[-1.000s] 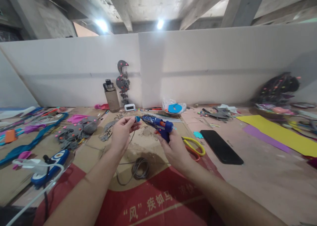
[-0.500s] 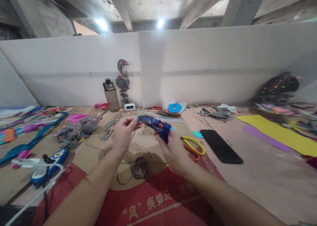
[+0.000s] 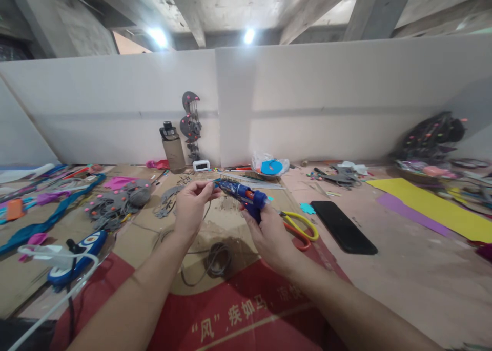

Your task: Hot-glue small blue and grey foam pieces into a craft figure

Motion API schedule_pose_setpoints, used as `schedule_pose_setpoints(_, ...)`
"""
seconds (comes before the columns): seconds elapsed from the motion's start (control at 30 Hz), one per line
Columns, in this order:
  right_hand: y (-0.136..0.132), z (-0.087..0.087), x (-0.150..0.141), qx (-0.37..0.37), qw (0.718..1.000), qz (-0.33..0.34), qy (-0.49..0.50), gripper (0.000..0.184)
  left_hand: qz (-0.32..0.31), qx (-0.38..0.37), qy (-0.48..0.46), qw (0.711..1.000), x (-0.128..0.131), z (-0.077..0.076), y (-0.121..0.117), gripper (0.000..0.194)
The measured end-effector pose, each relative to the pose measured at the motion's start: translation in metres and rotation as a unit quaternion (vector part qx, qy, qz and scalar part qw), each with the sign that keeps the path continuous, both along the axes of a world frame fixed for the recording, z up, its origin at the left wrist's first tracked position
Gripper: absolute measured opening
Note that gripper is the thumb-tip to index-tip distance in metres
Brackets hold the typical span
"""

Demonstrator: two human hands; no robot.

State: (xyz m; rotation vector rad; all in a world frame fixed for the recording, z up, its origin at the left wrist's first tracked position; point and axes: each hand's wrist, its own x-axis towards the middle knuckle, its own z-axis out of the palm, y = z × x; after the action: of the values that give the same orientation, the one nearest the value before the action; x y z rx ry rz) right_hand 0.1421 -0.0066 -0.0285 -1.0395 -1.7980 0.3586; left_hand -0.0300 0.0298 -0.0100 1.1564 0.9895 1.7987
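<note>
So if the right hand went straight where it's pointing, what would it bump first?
Probably the small blue piece in the left hand; the glue gun in the right hand points that way, though depth is unclear.

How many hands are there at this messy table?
2. The left hand is left of the picture's middle, pinching a small blue piece; the right hand is right of the middle, gripping a blue glue gun. No others show.
</note>
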Motion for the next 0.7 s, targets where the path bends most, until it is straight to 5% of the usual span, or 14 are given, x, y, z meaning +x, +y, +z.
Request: schedule_pose_setpoints(0.7,-0.0031,0.0024,-0.0009,-0.004,1.0,-0.012,0.012,0.026,-0.001,0.001,-0.007,1.0,0.0013,0.0035,-0.0027,0.024)
